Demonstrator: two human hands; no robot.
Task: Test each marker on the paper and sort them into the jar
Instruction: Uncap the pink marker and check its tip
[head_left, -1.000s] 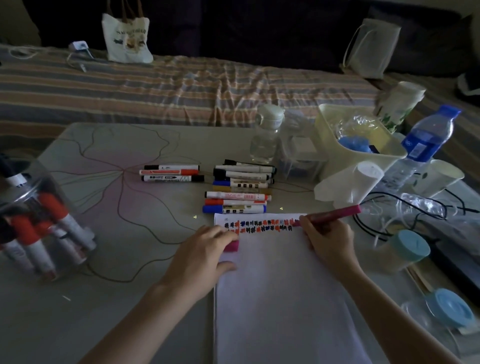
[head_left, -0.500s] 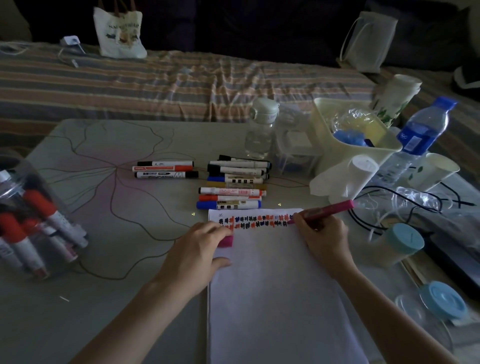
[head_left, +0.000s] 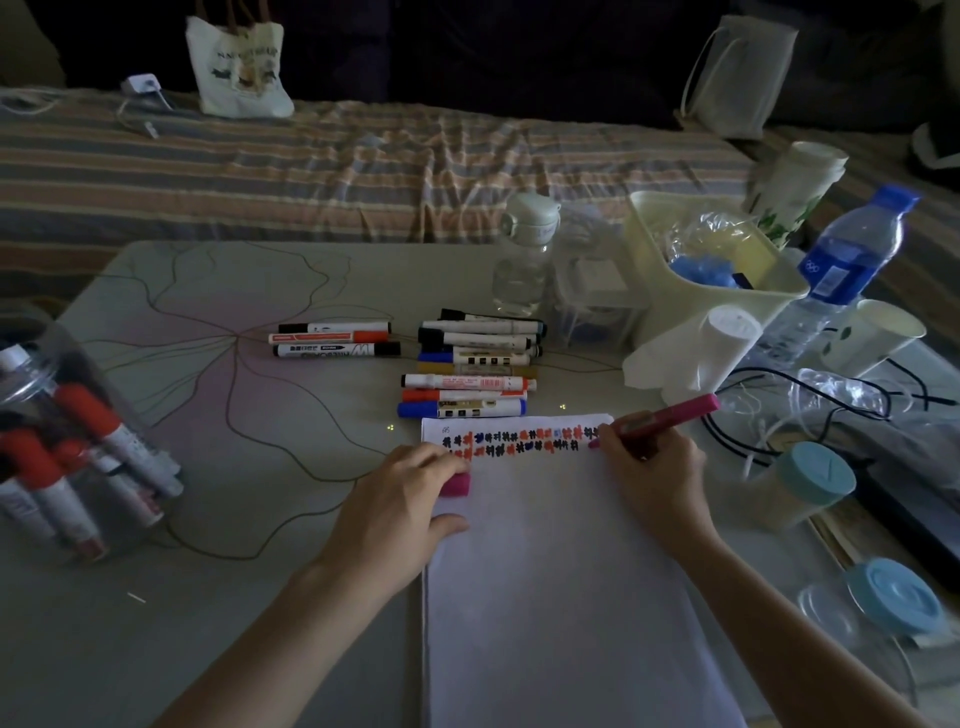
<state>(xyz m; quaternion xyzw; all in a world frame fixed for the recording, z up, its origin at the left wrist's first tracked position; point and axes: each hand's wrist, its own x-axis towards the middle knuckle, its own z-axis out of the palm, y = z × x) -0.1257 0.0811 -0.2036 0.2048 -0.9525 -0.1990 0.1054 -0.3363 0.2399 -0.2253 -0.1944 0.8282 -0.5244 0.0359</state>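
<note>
White paper (head_left: 561, 571) lies in front of me with two rows of black, red and blue test scribbles (head_left: 519, 440) along its top. My right hand (head_left: 652, 467) grips a pink marker (head_left: 670, 415), its tip touching the paper at the right end of the rows. My left hand (head_left: 395, 509) rests on the paper's left edge and holds the pink cap (head_left: 456, 484) under its fingers. Several capped markers (head_left: 467, 374) lie in two groups beyond the paper. A clear jar (head_left: 67, 441) at the far left holds several red and black markers.
The table's right side is crowded: a cream bin (head_left: 711, 270), a water bottle (head_left: 841, 270), paper cups (head_left: 883, 338), a tissue roll (head_left: 701, 353), black cables (head_left: 779, 415) and blue-lidded containers (head_left: 805, 483). A small clear bottle (head_left: 524, 260) stands behind the markers. A striped bed lies beyond.
My right hand has kept the pink marker's tip at the right end of the scribble rows, and a small pink mark shows there. The left hand has stayed on the paper's edge.
</note>
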